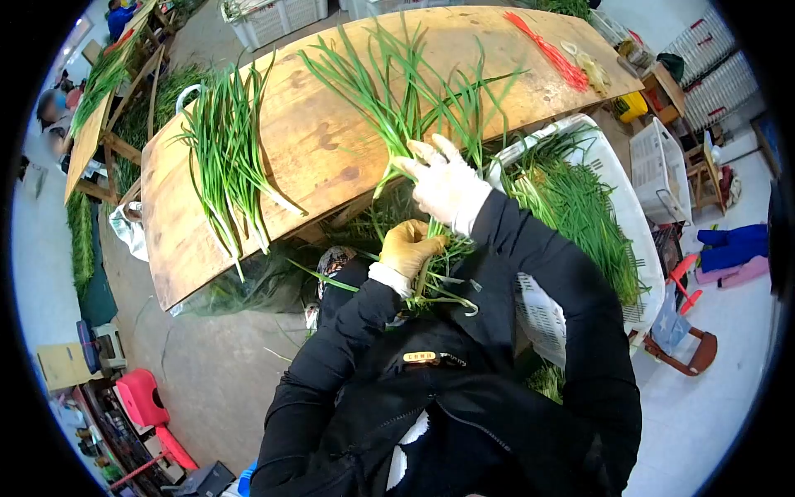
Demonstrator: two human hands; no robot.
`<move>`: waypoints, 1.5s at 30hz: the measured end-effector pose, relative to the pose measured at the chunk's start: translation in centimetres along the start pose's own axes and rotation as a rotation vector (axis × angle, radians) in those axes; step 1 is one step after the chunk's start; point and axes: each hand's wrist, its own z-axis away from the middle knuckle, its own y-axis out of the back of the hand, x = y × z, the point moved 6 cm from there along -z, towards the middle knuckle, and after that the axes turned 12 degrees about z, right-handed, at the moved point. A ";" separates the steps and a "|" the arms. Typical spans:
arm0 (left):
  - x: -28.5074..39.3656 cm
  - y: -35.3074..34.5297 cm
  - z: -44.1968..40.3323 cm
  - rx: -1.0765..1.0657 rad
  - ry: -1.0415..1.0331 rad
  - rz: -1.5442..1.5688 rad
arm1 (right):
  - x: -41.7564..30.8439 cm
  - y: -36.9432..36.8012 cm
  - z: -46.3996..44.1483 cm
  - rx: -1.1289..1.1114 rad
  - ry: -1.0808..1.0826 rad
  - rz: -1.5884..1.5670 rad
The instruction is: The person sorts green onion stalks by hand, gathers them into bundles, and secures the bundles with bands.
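While my left hand (411,248), in its yellow glove, is curled around a few green stalks (424,286) in front of my body, my right hand (447,186) is just above it, fingers bent at a leafy bunch (377,99); whether it grips any of those leaves, I can't tell. That bunch lies on the wooden table (315,141), leaves fanned away from me and pale ends at the near edge, and I'd judge it only partly gathered. Well to its left, a fuller sheaf (228,149) looks sorted, though I can make out no tie on it. To my right, the white crate (650,273) holds a thick heap of greens (571,207), so I reckon plenty is left. Towards the table's far right, red strands (551,54) lie apart from both bunches.
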 end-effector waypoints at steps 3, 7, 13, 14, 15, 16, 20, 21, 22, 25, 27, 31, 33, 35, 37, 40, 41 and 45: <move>-0.7 0.1 0.9 -0.001 0.071 0.022 | 5.4 -0.2 -1.6 0.091 -0.220 0.029; -0.9 0.8 0.5 -0.082 -0.037 0.359 | 15.3 4.6 5.5 0.929 -0.678 -0.565; 3.4 2.2 -0.6 -0.254 0.017 0.585 | 9.6 -2.3 10.7 0.499 -0.286 -1.502; 3.4 2.3 -0.8 -0.251 0.017 0.587 | 6.3 -5.6 10.7 0.079 -0.320 -1.565; 3.5 2.0 -0.9 -0.297 0.003 0.548 | 1.9 -8.0 11.0 -0.242 -0.605 -2.240; 3.5 1.7 -1.0 -0.344 -0.008 0.510 | -0.1 -8.2 10.6 -0.258 -0.283 -1.501; 2.4 1.4 -1.7 -0.345 0.026 0.449 | -4.6 -7.4 8.2 -0.092 -0.242 -1.917; 2.4 1.2 -1.5 -0.349 0.027 0.444 | -5.0 -6.5 7.5 -0.129 -0.282 -1.977; 2.3 1.0 -1.3 -0.342 0.043 0.466 | -5.3 -5.8 7.0 -0.165 -0.320 -2.036; 2.4 1.6 -1.5 -0.286 0.051 0.464 | -5.2 -6.4 6.6 -0.082 -0.519 -1.921; 3.2 2.0 -1.0 -0.204 0.035 0.473 | -5.2 -6.3 6.7 -0.051 -0.583 -1.874; 4.1 2.3 -1.1 -0.187 -0.034 0.418 | -3.7 -4.5 6.3 0.194 -0.566 -1.355; 3.6 2.7 -1.4 -0.168 -0.019 0.356 | -2.5 -2.5 5.9 0.286 -0.598 -1.081; 3.5 2.7 -1.6 -0.089 -0.048 0.339 | -2.6 -3.6 5.2 0.397 -0.556 -0.971; 4.7 2.3 -1.1 -0.009 -0.089 0.327 | -2.4 -2.0 5.0 0.551 -0.531 -0.802; 6.3 2.6 -1.5 0.057 -0.185 0.267 | -2.8 -0.8 6.0 0.588 -0.640 -0.755; 6.9 2.9 -1.7 0.067 -0.227 0.280 | -3.2 -0.8 6.7 0.606 -0.610 -0.773; 9.9 4.3 -2.1 -0.068 -0.286 0.355 | -7.7 -4.8 10.6 0.352 -0.473 -0.813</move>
